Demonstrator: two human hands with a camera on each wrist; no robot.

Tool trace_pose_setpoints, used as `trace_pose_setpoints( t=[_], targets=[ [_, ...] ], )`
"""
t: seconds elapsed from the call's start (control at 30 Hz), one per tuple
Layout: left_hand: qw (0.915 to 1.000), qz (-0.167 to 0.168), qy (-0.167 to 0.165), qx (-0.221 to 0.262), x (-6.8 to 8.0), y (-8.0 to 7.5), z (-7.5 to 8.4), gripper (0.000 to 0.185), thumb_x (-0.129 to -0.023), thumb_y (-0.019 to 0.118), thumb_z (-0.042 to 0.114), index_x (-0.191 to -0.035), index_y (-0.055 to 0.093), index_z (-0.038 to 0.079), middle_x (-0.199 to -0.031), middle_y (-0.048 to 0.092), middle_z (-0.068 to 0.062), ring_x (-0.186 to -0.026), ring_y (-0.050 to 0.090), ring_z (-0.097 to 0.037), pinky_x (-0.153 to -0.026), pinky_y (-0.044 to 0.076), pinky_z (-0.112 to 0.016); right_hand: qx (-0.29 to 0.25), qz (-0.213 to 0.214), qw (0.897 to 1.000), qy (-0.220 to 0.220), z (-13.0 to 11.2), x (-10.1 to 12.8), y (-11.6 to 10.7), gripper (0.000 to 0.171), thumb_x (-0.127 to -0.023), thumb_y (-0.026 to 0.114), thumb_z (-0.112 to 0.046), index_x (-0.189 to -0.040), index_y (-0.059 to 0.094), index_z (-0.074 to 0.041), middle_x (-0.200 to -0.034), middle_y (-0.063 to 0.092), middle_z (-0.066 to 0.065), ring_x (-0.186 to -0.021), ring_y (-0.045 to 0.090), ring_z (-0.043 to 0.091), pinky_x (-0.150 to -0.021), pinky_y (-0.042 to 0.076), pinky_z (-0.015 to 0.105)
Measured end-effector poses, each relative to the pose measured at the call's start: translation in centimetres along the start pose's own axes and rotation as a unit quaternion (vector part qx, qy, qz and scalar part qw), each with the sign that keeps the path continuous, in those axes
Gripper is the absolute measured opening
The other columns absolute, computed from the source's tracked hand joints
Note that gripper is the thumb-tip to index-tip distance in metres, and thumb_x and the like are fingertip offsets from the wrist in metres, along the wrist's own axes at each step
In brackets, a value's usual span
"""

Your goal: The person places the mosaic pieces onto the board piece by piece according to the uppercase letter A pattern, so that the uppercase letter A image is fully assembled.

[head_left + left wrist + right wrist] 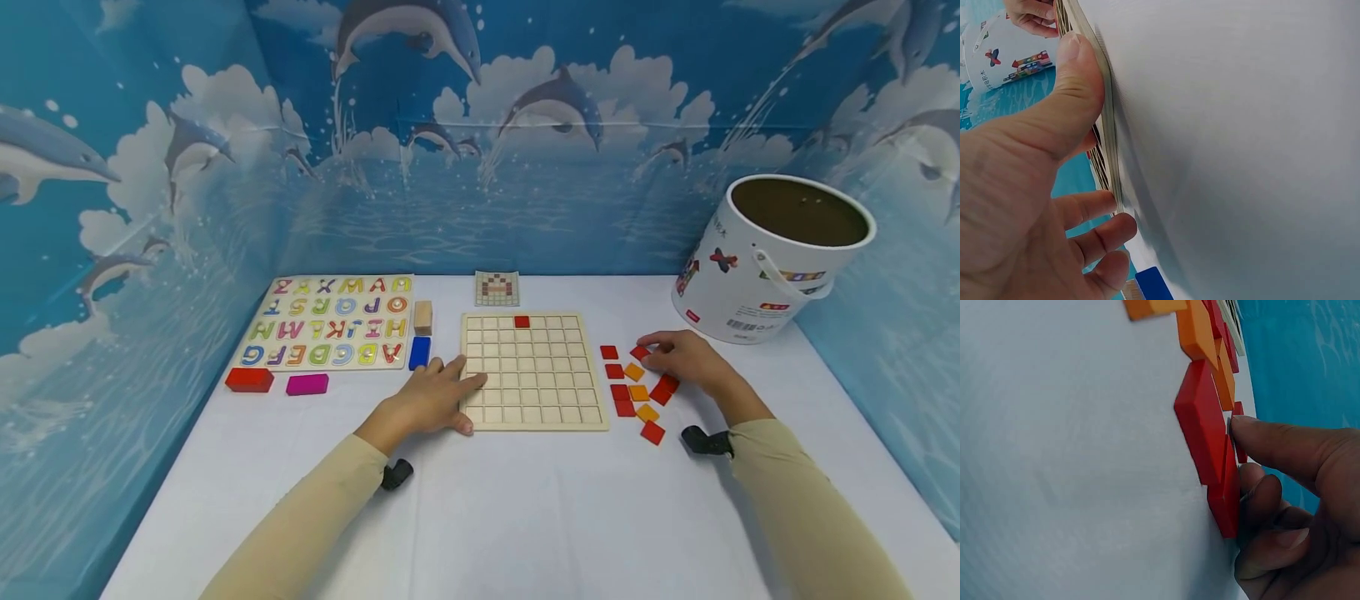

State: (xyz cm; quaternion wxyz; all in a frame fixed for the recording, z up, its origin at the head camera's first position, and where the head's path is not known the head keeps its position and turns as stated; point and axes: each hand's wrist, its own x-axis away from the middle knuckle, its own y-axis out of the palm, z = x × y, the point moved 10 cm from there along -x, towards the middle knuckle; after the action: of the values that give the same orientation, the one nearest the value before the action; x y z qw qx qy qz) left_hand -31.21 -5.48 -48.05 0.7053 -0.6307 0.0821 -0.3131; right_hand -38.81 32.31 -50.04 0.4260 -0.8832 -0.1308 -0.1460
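Two hands | left hand [431, 400] flat, steadying grid board [533, 371] at 9 o'clock | right hand [686, 360] pinching red tile [1225, 494] from the loose tiles [637, 392] at 3 o'clock

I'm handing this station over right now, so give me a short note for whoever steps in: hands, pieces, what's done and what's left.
Left hand: fingers straight, resting on the left edge of the wooden grid board, steadying it.
Right hand: fingertips on a red tile in the loose red and orange tiles on the table right of the board; whether it pinches the tile cannot be told.
Done: one red tile sits in the board's top row.
Left: every other cell is empty. A small pattern card lies behind the board.
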Motion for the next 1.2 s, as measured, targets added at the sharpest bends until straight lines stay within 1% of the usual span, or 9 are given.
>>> trace_pose_setpoints(
  t=[0.27, 0.37, 0.5, 0.6, 0.67, 0.87, 0.93, 1.07, 1.2],
  targets=[
    [1.0000, 0.000, -0.003, -0.003, 0.0, 0.0, 0.0, 0.088, -0.086, 0.073, 0.055, -0.161, 0.035, 0.029, -0.167, 0.023, -0.017, -0.145, 0.031, -0.041, -0.114, 0.029, -0.061, 0.006, 0.003, 1.000, -0.004, -0.5, -0.1, 0.3, 0.056, -0.095, 0.072, -0.028, -0.146, 0.055, -0.009, -0.115, 0.056, 0.021, -0.094, 0.056, 0.029, -0.074, 0.052, 0.031],
    [1.0000, -0.001, -0.006, -0.002, 0.0, 0.0, 0.0, 0.088, -0.086, 0.074, 0.054, -0.161, 0.035, 0.029, -0.167, 0.023, -0.017, -0.145, 0.031, -0.041, -0.114, 0.029, -0.061, 0.003, 0.012, 1.000, 0.004, -0.6, -0.1, 0.2, 0.052, -0.093, 0.075, -0.027, -0.138, 0.058, -0.007, -0.112, 0.057, 0.020, -0.092, 0.057, 0.029, -0.073, 0.053, 0.031],
    [0.9999, -0.001, -0.010, -0.002, 0.0, 0.1, -0.1, 0.088, -0.086, 0.074, 0.053, -0.161, 0.034, 0.029, -0.168, 0.023, -0.017, -0.146, 0.030, -0.041, -0.115, 0.028, -0.061, -0.010, 0.036, 0.999, 0.027, 0.0, -0.2, -0.4, 0.046, -0.090, 0.078, -0.028, -0.123, 0.056, -0.003, -0.106, 0.057, 0.019, -0.091, 0.056, 0.029, -0.072, 0.053, 0.031],
    [0.9999, -0.001, -0.010, -0.005, -0.1, 0.1, 0.0, 0.088, -0.086, 0.074, 0.053, -0.161, 0.034, 0.029, -0.168, 0.023, -0.017, -0.145, 0.031, -0.041, -0.115, 0.029, -0.061, -0.042, 0.052, 0.997, 0.042, 0.6, -0.2, -0.8, 0.042, -0.093, 0.076, -0.031, -0.117, 0.054, -0.004, -0.102, 0.057, 0.017, -0.089, 0.055, 0.029, -0.072, 0.051, 0.031],
    [0.9999, -0.001, -0.009, -0.007, -0.1, 0.1, 0.1, 0.088, -0.086, 0.073, 0.053, -0.161, 0.034, 0.029, -0.167, 0.023, -0.017, -0.144, 0.033, -0.040, -0.114, 0.030, -0.060, -0.080, 0.061, 0.994, 0.047, 0.9, 0.0, -1.1, 0.044, -0.096, 0.072, -0.033, -0.121, 0.053, -0.003, -0.101, 0.057, 0.016, -0.087, 0.055, 0.029, -0.071, 0.050, 0.031],
    [0.9998, -0.002, -0.008, -0.017, -0.2, 0.2, -0.1, 0.088, -0.086, 0.073, 0.054, -0.161, 0.035, 0.030, -0.167, 0.024, -0.016, -0.143, 0.034, -0.039, -0.113, 0.032, -0.058, -0.188, 0.085, 0.978, 0.036, 0.2, 0.0, -1.7, 0.054, -0.103, 0.060, -0.033, -0.146, 0.046, -0.004, -0.118, 0.051, 0.019, -0.084, 0.055, 0.026, -0.070, 0.051, 0.027],
    [0.9998, -0.001, -0.008, -0.018, -0.2, 0.2, -0.1, 0.088, -0.086, 0.073, 0.055, -0.160, 0.035, 0.030, -0.167, 0.024, -0.016, -0.142, 0.035, -0.039, -0.113, 0.032, -0.058, -0.210, 0.090, 0.973, 0.034, -0.3, -0.3, -1.7, 0.053, -0.104, 0.058, -0.032, -0.147, 0.046, -0.005, -0.120, 0.050, 0.020, -0.084, 0.056, 0.026, -0.071, 0.052, 0.026],
    [0.9999, -0.003, -0.006, -0.015, -0.1, 0.2, 0.1, 0.087, -0.086, 0.073, 0.054, -0.160, 0.035, 0.030, -0.167, 0.025, -0.016, -0.142, 0.034, -0.040, -0.113, 0.032, -0.058, -0.247, 0.099, 0.963, 0.031, -1.9, -0.9, -1.3, 0.054, -0.103, 0.062, -0.034, -0.148, 0.045, -0.008, -0.119, 0.052, 0.019, -0.084, 0.059, 0.025, -0.074, 0.054, 0.025],
    [0.9999, -0.002, -0.006, -0.013, 0.0, 0.1, 0.3, 0.087, -0.086, 0.073, 0.055, -0.160, 0.035, 0.030, -0.167, 0.025, -0.017, -0.143, 0.034, -0.040, -0.113, 0.032, -0.058, -0.271, 0.083, 0.959, 0.000, -4.6, -1.8, -0.2, 0.058, -0.101, 0.066, -0.035, -0.148, 0.044, -0.009, -0.113, 0.056, 0.017, -0.079, 0.059, 0.020, -0.072, 0.054, 0.025]
  ],
)
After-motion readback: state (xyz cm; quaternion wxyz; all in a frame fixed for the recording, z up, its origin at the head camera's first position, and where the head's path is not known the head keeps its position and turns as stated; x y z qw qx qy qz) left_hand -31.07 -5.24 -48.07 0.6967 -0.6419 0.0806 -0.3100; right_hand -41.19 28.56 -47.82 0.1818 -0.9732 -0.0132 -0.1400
